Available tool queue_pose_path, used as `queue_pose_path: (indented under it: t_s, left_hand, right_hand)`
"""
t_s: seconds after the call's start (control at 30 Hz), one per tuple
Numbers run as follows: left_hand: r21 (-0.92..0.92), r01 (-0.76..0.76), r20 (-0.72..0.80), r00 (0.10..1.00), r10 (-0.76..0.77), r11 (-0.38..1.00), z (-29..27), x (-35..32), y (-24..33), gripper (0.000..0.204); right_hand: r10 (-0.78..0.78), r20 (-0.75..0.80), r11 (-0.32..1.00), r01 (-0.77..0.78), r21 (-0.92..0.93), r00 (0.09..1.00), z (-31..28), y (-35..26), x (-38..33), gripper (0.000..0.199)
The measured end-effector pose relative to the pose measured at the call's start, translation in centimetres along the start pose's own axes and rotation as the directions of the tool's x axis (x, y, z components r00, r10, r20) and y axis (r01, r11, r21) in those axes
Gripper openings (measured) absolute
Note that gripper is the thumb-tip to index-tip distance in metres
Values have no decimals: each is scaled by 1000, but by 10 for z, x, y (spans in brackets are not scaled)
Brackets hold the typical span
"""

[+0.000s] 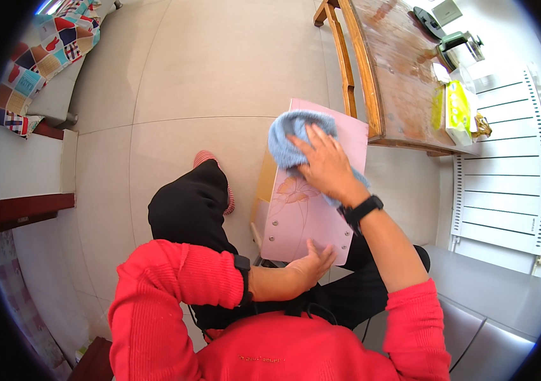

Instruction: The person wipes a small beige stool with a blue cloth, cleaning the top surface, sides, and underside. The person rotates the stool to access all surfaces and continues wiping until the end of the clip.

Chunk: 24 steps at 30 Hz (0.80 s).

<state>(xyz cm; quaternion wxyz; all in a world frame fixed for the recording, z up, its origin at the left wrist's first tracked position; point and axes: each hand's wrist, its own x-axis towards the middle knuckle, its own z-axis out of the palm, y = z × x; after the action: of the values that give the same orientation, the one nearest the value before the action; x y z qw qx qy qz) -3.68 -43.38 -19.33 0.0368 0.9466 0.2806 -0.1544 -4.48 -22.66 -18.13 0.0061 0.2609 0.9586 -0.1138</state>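
**Blue cloth pressed on a pink panel**

The right hand [324, 166] lies spread and flat on a light blue cloth [290, 134], fingers extended, pressing it against the upper part of a pink panel [302, 216]; a black wristband [360, 209] circles that wrist. The left hand [311, 261] cups the panel's near edge, fingers curled up around it, steadying it from below. The panel is a flat pink board with a faint flower drawing and small round studs near its lower edge; it rests tilted on a small pale cabinet [264, 187] just in front of the person's knees. The person wears a red sweater and black trousers; one striped slipper [210, 162] shows on the beige tiled floor [207, 70]. A wooden table [391, 70] stands just beyond the panel; a white radiator [505, 178] stands to the right.
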Motion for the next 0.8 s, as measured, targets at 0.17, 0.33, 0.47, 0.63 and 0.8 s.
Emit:
queue_pose_path:
  t_s: [0.17, 0.33, 0.47, 0.63, 0.8]
  left_hand:
    - [22, -12, -24, 1000, 12, 1000, 0, -5, -4, 64]
    - [48, -15, -65, 998, 18, 999, 0, -4, -8, 71]
    - [103, -38, -85, 995, 47, 994, 3, -5, -9, 73]
    - [119, 27, -134, 991, -11, 992, 5, -6, -3, 74]
    - [36, 17, -116, 993, -12, 999, 6, -4, -1, 73]
  right_hand:
    - [94, -4, 995, -95, -12, 996, 1, 9, 32, 59]
    - [6, 5, 999, -5, -36, 1000, 1, 0, 5, 56]
    - [-61, -8, 998, 61, 10, 998, 2, -14, -40, 57]
    - [-59, 27, 996, 58, 62, 998, -1, -27, -106, 56]
    - [7, 55, 998, -10, 55, 998, -13, -28, -159, 59]
